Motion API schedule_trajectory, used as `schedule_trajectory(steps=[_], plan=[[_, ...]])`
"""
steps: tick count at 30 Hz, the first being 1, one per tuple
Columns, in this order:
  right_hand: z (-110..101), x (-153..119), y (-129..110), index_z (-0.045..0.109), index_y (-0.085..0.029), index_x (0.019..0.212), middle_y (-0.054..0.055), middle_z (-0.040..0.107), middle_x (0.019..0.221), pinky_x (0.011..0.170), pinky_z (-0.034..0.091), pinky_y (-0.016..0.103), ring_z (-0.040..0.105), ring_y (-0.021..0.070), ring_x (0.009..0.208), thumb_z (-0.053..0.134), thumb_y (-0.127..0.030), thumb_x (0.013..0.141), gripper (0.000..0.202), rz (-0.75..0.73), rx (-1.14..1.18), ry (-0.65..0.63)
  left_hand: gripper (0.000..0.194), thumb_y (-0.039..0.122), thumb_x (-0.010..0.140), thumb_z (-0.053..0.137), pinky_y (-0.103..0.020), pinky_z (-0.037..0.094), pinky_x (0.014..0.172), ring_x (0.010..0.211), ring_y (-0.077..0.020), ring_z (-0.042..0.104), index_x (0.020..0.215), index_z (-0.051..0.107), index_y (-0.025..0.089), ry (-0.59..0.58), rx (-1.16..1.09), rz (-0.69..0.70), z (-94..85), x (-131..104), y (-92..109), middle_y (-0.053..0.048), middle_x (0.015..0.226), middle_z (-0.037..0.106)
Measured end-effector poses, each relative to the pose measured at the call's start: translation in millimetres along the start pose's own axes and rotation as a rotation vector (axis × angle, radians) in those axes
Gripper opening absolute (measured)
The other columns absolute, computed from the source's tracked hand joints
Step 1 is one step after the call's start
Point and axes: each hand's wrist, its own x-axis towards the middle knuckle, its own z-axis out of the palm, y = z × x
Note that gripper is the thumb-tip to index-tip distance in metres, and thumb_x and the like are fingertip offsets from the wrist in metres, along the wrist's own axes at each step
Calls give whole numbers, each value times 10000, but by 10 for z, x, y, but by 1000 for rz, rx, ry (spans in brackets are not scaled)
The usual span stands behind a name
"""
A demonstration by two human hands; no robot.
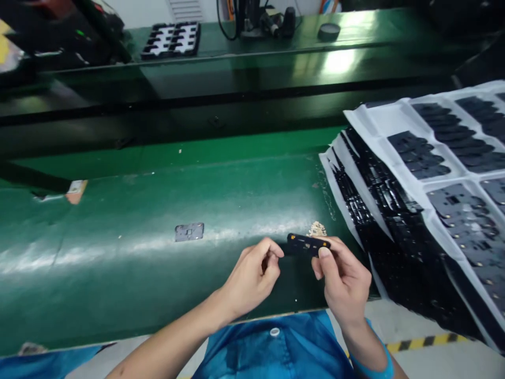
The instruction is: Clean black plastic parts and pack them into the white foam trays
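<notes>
Smock: we see a blue smock (276, 342) at the bottom edge, one white button on it; a blue cuff sits on the right wrist.
Floor: pale, with a yellow-and-black stripe (426, 343) low right.
Right hand: our right hand (345, 279) pinches a small black part (307, 245) between thumb and fingertips — the thumbnail rests on the part's near edge.
Part: flat, oblong, dark, with small orange spots at its ends; it is held just above the belt's near portion, level with the fingertips of both hands.
Left hand: our left hand (252, 276) is curled, thumb and forefinger pressed close together right beside the part's left end; we cannot tell whether they touch it.
Belt: a green belt (138, 263) runs across under the hands, shiny and scuffed.
Plate: a small grey metal plate (189, 231) lies flat on the belt, left of the hands and apart from them.
Trays: white trays (442, 179) of black parts are stacked and fanned out at right — tilted, overlapping the belt's edge.
Far bench: a second green surface beyond, holding a dark tray (171, 39) with white pockets, a tape roll (329, 31) and blurred dark equipment.
</notes>
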Motion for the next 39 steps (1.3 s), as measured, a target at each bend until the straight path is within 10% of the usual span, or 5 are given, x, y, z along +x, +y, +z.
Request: schedule_trajectory(steps=[9,17,24,39], plan=[[-211,171,-37,717,-191,1313,-51,565,644,508,473,251,548,104,492,597,-265,1059,291,38,-27,44,270,80,1040,443,-451,553,895,967,-287,677,942,684,151,-175,785,433,218,545,90,-123,927,722],[-96,139,-27,746,-178,1145,-65,536,549,433,421,233,510,103,414,597,-267,1048,199,95,38,-49,418,228,1061,534,-355,617,891,1027,-203,722,1479,537,220,-17,98,142,3,124,-27,-116,1283,701],[159,116,-66,770,-200,1060,-56,552,581,401,404,207,491,79,390,610,-255,1042,170,68,117,-136,315,393,1109,480,-227,470,605,600,-102,596,899,561,172,-8,-335,-53,-15,-35,92,-8,745,675],[320,111,-54,777,-169,901,-25,580,623,312,295,180,433,51,334,674,-385,1002,259,155,175,-172,313,399,1120,430,-259,304,570,579,-103,397,899,522,198,-28,-231,-74,-139,-196,84,52,683,439]])
